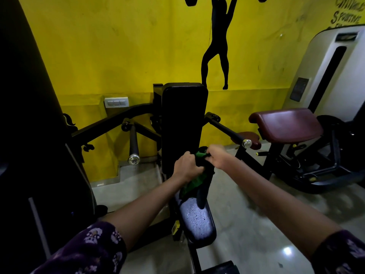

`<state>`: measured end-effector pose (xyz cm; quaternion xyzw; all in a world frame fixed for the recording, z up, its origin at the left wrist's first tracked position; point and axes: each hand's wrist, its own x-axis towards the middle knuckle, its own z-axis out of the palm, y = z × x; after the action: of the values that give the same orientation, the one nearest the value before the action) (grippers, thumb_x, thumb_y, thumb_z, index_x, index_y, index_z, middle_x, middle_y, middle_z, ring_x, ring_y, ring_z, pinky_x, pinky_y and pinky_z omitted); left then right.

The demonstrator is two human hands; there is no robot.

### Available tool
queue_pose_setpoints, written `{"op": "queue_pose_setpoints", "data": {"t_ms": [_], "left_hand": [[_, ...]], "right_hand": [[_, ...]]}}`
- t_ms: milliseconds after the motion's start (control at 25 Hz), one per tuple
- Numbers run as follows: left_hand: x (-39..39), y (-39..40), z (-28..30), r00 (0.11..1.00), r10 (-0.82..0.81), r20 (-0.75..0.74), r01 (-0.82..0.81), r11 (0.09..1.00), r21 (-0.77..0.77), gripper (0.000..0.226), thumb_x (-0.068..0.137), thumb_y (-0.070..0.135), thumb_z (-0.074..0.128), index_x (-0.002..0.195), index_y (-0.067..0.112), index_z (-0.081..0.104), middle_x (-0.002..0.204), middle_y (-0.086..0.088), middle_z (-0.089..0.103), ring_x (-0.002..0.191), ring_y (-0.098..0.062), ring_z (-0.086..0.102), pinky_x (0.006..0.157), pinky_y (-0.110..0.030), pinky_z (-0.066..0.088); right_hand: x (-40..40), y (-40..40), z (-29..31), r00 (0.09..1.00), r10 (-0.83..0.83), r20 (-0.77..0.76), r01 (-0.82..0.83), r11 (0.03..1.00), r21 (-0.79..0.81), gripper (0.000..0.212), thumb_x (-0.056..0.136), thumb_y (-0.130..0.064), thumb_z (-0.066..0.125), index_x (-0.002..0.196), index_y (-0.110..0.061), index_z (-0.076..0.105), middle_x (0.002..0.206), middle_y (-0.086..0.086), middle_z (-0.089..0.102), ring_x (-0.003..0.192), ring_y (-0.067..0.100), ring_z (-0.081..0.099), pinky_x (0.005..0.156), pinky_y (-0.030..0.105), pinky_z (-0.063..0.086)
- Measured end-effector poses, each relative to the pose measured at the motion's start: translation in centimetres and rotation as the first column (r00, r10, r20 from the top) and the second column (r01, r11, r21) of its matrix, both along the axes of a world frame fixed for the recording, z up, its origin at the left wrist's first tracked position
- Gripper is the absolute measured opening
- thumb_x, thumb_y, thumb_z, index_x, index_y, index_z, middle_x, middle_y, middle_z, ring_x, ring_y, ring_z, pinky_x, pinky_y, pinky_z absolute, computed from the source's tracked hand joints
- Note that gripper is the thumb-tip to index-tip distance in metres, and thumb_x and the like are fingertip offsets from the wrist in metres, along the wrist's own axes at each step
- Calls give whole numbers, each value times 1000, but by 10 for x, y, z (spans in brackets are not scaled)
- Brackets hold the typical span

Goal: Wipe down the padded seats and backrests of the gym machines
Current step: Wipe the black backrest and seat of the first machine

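- Two hands hold one cloth [194, 179] between them, just above the seat [197, 220] and in front of the low end of the backrest [182, 123].
- The left hand [186, 168] has its fingers curled tight round the top of the cloth.
- The right hand [216, 156] pinches the top edge of the cloth, but it is blurry, so the fingers are hard to make out.
- The cloth is green and black. It hangs down from the hands, and its bottom end reaches the back part of the seat.
- One black seat sits below the hands. It looks wet, with little drops on it.
- One tall black backrest stands upright behind the hands, and the knuckles are close to its lower end.
- Two black bars with shiny round ends stick out, one bar [133, 143] on the left and one bar [229, 132] on the right of the backrest.
- One more machine stands on the right, with one big dark red pad [286, 124] and one small dark red pad [249, 139] behind the right bar's shiny end.
- One yellow wall [108, 52] is behind it all, with one black painted figure [218, 44] lifting a weight.
- One white switch plate [116, 101] is on the wall at the left.
- Both sleeves are dark purple with pale flowers; the left sleeve [88, 252] is at the bottom.
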<state>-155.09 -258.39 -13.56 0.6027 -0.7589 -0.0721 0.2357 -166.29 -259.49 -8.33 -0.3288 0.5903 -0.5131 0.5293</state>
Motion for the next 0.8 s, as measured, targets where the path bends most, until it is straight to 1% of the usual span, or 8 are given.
{"op": "queue_pose_setpoints", "data": {"t_ms": [200,280,360,440,560,600,680,800], "left_hand": [[2,2,7,988,150,-39,-152,987,-54,54,78,57,56,85,4,64,95,-10,64,90,-31,63,73,-35,49],[3,0,7,995,98,18,-97,995,-38,37,79,40,60,85,4,62,95,-11,63,90,-32,62,71,-35,48],[8,-7,8,999,-39,-1,39,999,20,23,80,17,61,93,-1,66,99,-14,63,94,-32,62,74,-35,49],[21,-19,15,966,-257,24,255,965,54,24,82,6,62,103,-2,70,103,-16,65,99,-28,62,81,-27,45],[44,-32,33,878,-466,107,468,884,14,22,85,5,66,106,-1,71,104,-16,66,97,-25,61,78,-13,34],[51,-35,37,867,-489,98,491,871,-2,22,84,6,68,104,-1,71,102,-16,66,95,-24,62,77,-12,34],[63,-41,38,862,-499,88,502,865,-15,22,81,9,72,101,-1,72,99,-14,67,92,-22,63,76,-14,37],[77,-47,42,883,-466,64,462,884,68,21,77,11,77,95,0,74,97,-11,68,90,-19,63,73,-17,41]], "right_hand": [[0,-1,2,982,128,-140,-129,992,1,17,93,13,41,93,-3,38,75,8,36,74,16,46,56,25,50],[0,5,1,938,198,-285,-207,978,-1,15,94,10,39,96,-5,38,76,5,34,72,14,43,54,21,51],[-13,5,-4,876,155,-456,-229,967,-111,32,92,12,38,113,-11,40,87,5,40,72,18,51,59,28,54],[-33,7,-7,639,203,-742,-427,896,-123,42,89,13,36,121,-12,48,101,4,44,69,28,61,54,34,56],[-67,10,-13,-54,301,-952,-579,768,275,29,97,-14,39,114,-8,61,112,11,52,83,28,67,55,31,47],[-77,13,-14,-200,274,-941,-563,754,339,34,101,-28,37,115,-10,62,114,10,52,96,27,62,64,28,42],[-92,14,-15,-293,239,-926,-570,734,370,48,99,-49,34,124,-16,58,121,6,52,111,23,52,76,29,36],[-101,8,-4,-269,198,-943,-637,697,328,56,90,-61,40,109,-13,64,124,3,50,109,19,52,84,35,44]]}}
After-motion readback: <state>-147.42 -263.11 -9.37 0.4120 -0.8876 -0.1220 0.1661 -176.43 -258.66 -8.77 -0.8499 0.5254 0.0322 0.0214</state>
